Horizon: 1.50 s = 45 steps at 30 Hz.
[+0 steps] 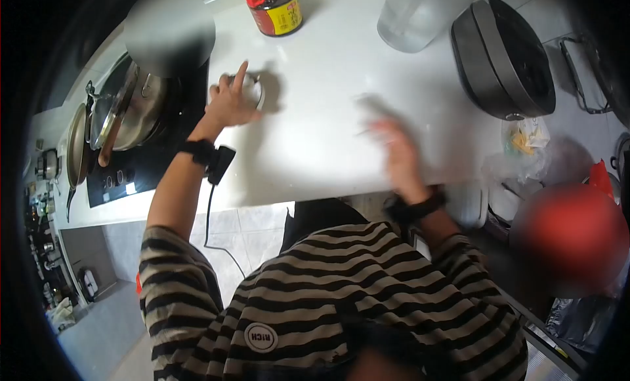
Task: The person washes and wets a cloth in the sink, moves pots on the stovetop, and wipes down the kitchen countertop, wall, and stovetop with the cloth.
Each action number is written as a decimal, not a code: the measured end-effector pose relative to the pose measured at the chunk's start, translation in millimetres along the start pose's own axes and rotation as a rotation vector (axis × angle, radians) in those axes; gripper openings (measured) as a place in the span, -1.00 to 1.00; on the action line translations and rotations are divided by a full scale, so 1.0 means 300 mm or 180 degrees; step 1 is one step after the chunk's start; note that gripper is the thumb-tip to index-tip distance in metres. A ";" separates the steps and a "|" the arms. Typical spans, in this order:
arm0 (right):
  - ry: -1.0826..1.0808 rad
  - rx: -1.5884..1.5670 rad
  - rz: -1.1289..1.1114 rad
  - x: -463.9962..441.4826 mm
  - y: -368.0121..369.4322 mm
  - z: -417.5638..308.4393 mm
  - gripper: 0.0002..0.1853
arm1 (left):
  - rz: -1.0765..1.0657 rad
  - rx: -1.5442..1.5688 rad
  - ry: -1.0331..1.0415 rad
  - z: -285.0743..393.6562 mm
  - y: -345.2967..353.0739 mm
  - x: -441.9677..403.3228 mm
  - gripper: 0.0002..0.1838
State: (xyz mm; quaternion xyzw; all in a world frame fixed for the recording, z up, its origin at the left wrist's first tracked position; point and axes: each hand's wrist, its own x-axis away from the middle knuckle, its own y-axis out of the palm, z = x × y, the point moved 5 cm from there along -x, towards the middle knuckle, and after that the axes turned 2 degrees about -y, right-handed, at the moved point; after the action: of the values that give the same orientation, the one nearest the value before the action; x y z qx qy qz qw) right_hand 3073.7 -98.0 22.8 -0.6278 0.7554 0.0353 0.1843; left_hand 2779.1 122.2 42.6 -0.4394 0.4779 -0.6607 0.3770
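My left hand (231, 104) is over a small round container (252, 91) with a pale, shiny rim, near the left end of the white counter (321, 73). Its fingers curve across the container and partly cover it, with one finger pointing up. My right hand (397, 148) hangs above the counter's front part, smeared by motion. A faint pale streak shows beyond its fingertips; whether the hand holds anything I cannot make out. Both wrists wear dark bands.
Left, a lidded metal pan (141, 112) stands on a black cooktop (121, 178). Along the back are a red-and-yellow labelled jar (279, 15) and a clear container (407, 23). A dark grey rice cooker (502, 60) stands right, beside a plastic bag (525, 141).
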 end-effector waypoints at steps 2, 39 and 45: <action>0.0220 0.1669 0.0533 0.016 -0.332 0.004 -0.64 | 0.0056 -0.0021 0.0157 0.076 -0.009 -0.027 0.29; -0.0565 0.2914 -0.1114 -0.027 1.250 -0.169 -0.24 | 0.0780 0.2479 -0.0115 -0.681 -0.046 1.151 -0.49; -0.0306 0.3233 -0.1686 0.068 1.205 -0.215 -0.47 | 0.1580 0.2017 0.0354 -0.708 -0.007 1.002 -0.55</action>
State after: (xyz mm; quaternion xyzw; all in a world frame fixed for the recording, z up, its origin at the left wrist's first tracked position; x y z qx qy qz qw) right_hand 2708.2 -59.8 11.9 -0.6260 0.4854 -0.3508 0.4995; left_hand 2479.9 -89.5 77.5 -0.1364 0.3618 -0.6869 0.6153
